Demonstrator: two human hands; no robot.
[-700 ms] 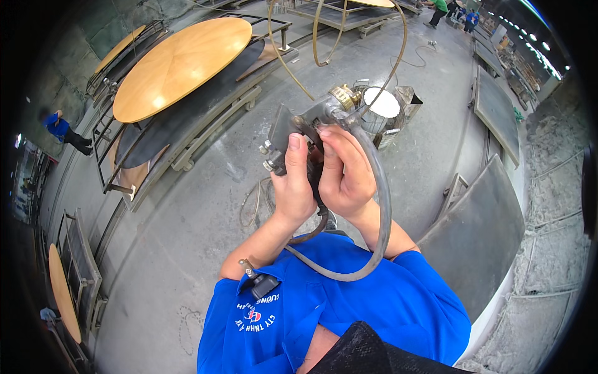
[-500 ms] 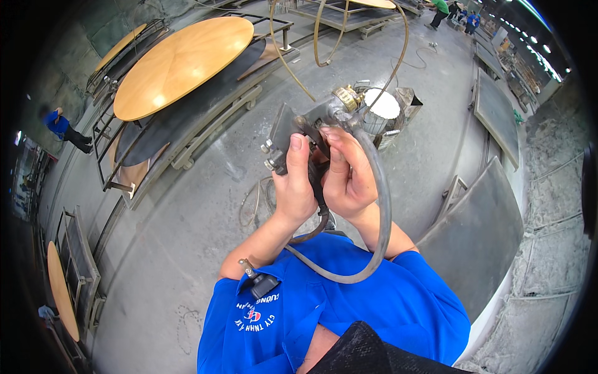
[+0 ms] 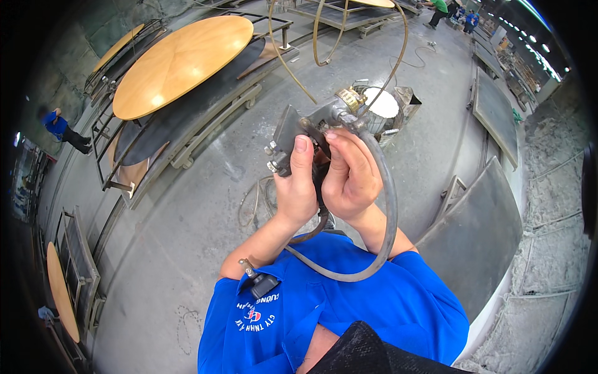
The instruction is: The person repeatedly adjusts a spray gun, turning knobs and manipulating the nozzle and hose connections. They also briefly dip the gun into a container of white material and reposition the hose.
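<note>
My grey hose (image 3: 395, 218) loops slightly further right than half a second ago. My left hand (image 3: 296, 187) and right hand (image 3: 353, 177) grip the metal tool (image 3: 324, 116) above the floor (image 3: 187, 237), all shifted slightly right too. Beyond, a bucket (image 3: 381, 121) stands on the floor; its top shows white, whether lid or contents I can't tell.

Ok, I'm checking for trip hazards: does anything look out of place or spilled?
A thin hose lies in loose loops on the floor, left of the left hand; it might trip someone. The pale smudge nearby could be a spill; I can't tell.
</note>
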